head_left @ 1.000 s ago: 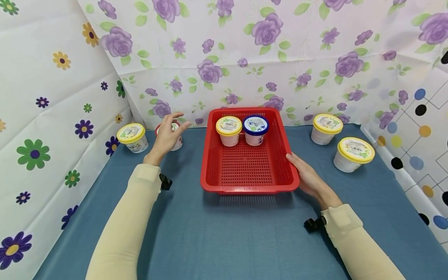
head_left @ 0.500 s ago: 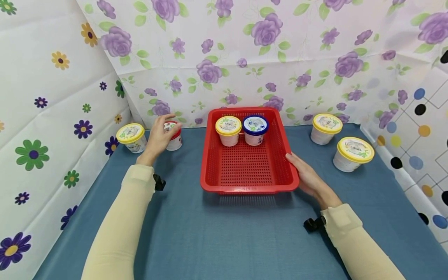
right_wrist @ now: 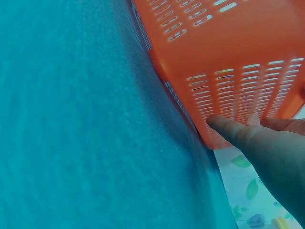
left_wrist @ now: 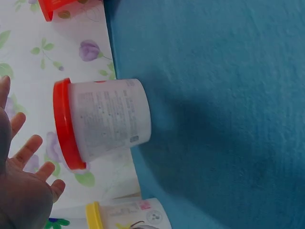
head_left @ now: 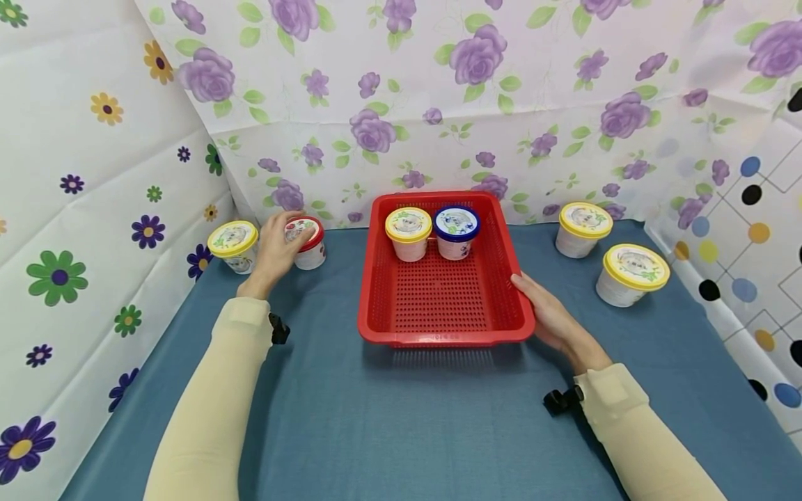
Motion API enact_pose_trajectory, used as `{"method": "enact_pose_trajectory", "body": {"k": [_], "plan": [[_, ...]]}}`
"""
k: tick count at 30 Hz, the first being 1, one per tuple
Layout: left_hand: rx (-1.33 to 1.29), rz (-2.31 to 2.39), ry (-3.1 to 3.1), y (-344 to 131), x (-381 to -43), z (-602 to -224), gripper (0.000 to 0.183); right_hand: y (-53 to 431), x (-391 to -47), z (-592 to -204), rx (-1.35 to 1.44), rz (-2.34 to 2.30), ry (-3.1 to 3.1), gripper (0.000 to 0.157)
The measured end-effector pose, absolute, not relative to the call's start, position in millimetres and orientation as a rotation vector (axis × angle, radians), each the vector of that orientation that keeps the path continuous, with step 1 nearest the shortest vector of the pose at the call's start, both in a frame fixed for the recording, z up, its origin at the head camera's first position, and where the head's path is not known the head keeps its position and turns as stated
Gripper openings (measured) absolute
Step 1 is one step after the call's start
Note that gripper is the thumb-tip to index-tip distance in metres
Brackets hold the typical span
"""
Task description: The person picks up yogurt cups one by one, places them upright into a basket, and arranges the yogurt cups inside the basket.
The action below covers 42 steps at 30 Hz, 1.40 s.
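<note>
I reckon two tubs (head_left: 410,235) are in the basket (head_left: 438,306), four left; left hand (head_left: 273,245) splayed beside red-lidded tub (head_left: 311,253) left of centre, right hand (head_left: 551,316) pinching rim (head_left: 446,339).

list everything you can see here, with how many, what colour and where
perforated plastic basket: 1, red, centre of the cloth
red-lidded tub: 1, white body, left of the basket
blue-lidded tub: 1, pale body, in the basket, right side
yellow-lidded tubs: 4, pale bodies, one in the basket, one far left, two at right
cloth: 1, blue, under everything
rose-print sheet: 1, white and purple, behind
flower-print sheet: 1, white and multicoloured, left
dotted sheet: 1, white and multicoloured, right
wrist devices: 2, black, one per wrist
sleeves: 2, cream, both arms
left grip: 1, bare, at the red-lidded tub
right grip: 1, bare, on the basket's right side
</note>
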<state>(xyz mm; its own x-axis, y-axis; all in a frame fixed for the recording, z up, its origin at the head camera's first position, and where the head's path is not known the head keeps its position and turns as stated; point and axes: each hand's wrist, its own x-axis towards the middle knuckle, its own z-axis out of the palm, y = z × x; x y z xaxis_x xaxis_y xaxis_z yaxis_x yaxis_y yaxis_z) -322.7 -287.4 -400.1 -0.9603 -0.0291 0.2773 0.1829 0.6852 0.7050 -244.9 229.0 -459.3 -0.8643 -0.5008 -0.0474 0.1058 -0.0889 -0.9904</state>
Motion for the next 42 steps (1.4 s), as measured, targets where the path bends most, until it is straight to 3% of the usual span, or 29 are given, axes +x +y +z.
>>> {"method": "enact_pose_trajectory", "body": {"k": [25,42], "plan": [[-0.072,-1.133,-2.700,-301.8,-321.1,-423.7,0.070,228.2,-245.0,-460.8,-0.437,-2.002,1.809,0.063],[-0.082,-1.222,-2.629,-295.8,-322.7,-439.9,0.067,227.8,-244.4,-460.0,-0.439,-2.005,1.805,0.064]]}}
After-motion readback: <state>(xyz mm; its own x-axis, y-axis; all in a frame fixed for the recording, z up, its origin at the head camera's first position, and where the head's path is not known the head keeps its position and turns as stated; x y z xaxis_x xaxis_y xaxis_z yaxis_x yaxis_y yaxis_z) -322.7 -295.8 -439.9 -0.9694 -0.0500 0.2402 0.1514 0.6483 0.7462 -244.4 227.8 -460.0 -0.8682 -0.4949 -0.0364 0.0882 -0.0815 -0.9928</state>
